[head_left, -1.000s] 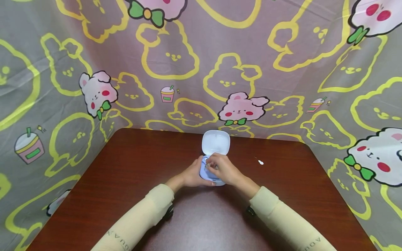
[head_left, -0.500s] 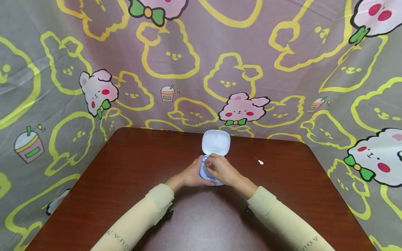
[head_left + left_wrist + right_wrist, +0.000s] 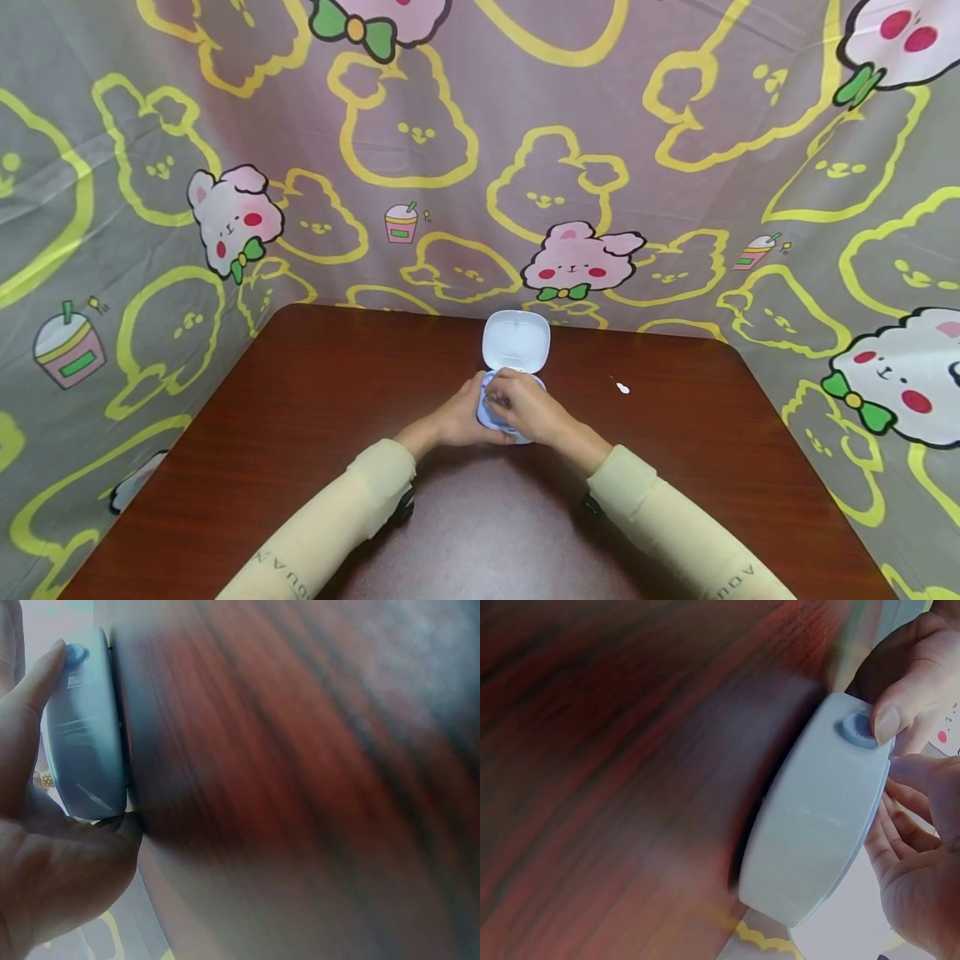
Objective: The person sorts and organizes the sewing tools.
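A small pale-blue and white box (image 3: 810, 817) stands on the table with its white lid (image 3: 516, 340) raised at the back. My left hand (image 3: 456, 418) grips the box's left side, its thumb (image 3: 890, 720) beside the round blue button (image 3: 857, 729) on the front. Over the box's inside, my right hand (image 3: 534, 407) has its fingers curled and pinches a tiny shiny thing (image 3: 493, 400), too small to make out. In the left wrist view a gold beaded piece (image 3: 46, 778) shows beyond the box. The right hand hides much of the inside.
On the brown wooden table (image 3: 337, 375), a small white tag-like piece (image 3: 622, 388) lies right of the box. A cloth curtain (image 3: 435, 167) with cartoon prints hangs behind the table and along both sides.
My right hand has shifted slightly left and lower over the box, its fingers staying together. The left hand and the box have kept their places.
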Tool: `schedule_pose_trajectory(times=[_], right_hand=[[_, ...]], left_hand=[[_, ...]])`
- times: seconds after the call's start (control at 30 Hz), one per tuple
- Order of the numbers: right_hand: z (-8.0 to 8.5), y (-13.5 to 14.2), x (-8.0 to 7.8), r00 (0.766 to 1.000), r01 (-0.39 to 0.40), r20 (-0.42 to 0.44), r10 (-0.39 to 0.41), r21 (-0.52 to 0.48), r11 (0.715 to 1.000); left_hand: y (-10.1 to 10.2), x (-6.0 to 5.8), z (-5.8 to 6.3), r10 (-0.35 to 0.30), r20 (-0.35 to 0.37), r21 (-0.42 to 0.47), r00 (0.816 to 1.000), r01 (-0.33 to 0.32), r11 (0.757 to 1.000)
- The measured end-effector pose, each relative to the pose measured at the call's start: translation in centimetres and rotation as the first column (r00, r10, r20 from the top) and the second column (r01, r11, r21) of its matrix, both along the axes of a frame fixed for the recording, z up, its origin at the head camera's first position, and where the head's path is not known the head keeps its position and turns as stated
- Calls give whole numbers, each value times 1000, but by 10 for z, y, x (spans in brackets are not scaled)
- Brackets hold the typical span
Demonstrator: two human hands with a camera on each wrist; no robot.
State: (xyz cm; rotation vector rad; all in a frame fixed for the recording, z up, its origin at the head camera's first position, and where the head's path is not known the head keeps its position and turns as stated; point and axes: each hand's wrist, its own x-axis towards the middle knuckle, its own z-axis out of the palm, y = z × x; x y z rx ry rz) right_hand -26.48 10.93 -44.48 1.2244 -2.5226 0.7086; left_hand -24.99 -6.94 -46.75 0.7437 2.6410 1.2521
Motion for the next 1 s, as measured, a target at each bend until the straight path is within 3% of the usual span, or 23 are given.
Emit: schedule_pose_trajectory(times=[0.67, 1.0], right_hand=[[2, 0, 1, 998, -59, 12, 58, 75, 995], [15, 13, 1, 996, -50, 82, 45, 58, 997]], left_hand=[[-1, -2, -3, -6, 29, -7, 1000, 6, 1000], [0, -4, -5, -10, 19, 3, 1000, 10, 1000]])
